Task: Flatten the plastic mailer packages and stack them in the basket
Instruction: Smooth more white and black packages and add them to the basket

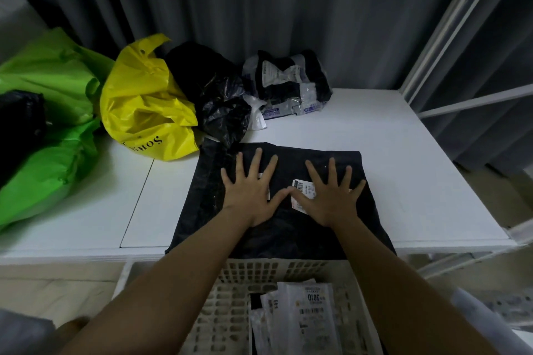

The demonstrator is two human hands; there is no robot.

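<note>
A black plastic mailer [207,199] lies flat on the white table [403,176], its near edge hanging over the table front. My left hand [253,193] and my right hand [331,196] press palm-down on it, fingers spread, thumbs nearly touching over a white shipping label [302,186]. Below the table edge stands a white lattice basket [227,314] holding flattened mailers with white labels [305,317]. At the back of the table lie a crumpled black mailer [219,95] and a grey-and-black labelled package [291,83].
A yellow plastic bag [150,106] and green bags [54,112] crowd the table's back left, with a black bag [20,124] at the far left. Grey curtains hang behind. A white metal frame [450,37] rises on the right.
</note>
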